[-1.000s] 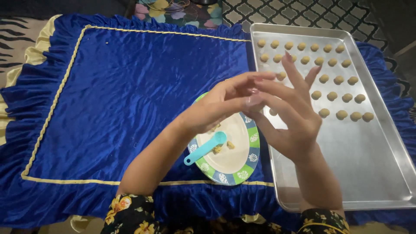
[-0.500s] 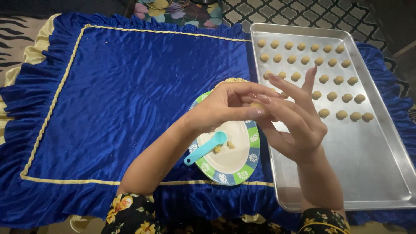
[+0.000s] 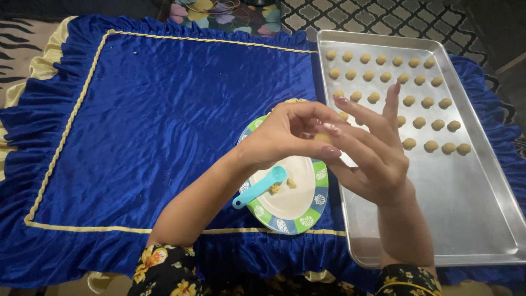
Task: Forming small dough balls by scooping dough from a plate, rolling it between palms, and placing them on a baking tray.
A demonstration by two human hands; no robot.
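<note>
A wide cloth point(image 3: 148, 126) of glossy royal-blue satin is spread flat, creased all over, edged with a thin gold cord and a gathered blue ruffle; a pale yellow frill shows at the left corner. On its right side lies a long rectangular metal tray point(image 3: 466, 219), dull silver with a raised rolled rim. The far half of the tray is filled with neat rows of small dough balls point(image 3: 419, 122), pale tan, smooth and rounded; the near half is bare metal.

Just left of the tray, a round plate point(image 3: 298, 219) is set on the cloth, cream in the middle with a scalloped border of green, blue and white leaf panels. A small turquoise plastic measuring spoon point(image 3: 257, 187) rests on it, bowl towards the centre, beside a few crumbs of dough point(image 3: 282, 186).

Both hands are raised together above the plate's far edge and the tray's near left corner. The left hand point(image 3: 285, 134) is curled, its fingertips pinched towards the right hand. The right hand point(image 3: 372, 151) is held open, palm turned left, fingers long and spread upward. A glimpse of tan is seen between the fingertips, but whether a piece of dough is gripped there cannot be told. Dark floral sleeves point(image 3: 164, 268) are seen at the bottom edge.
</note>
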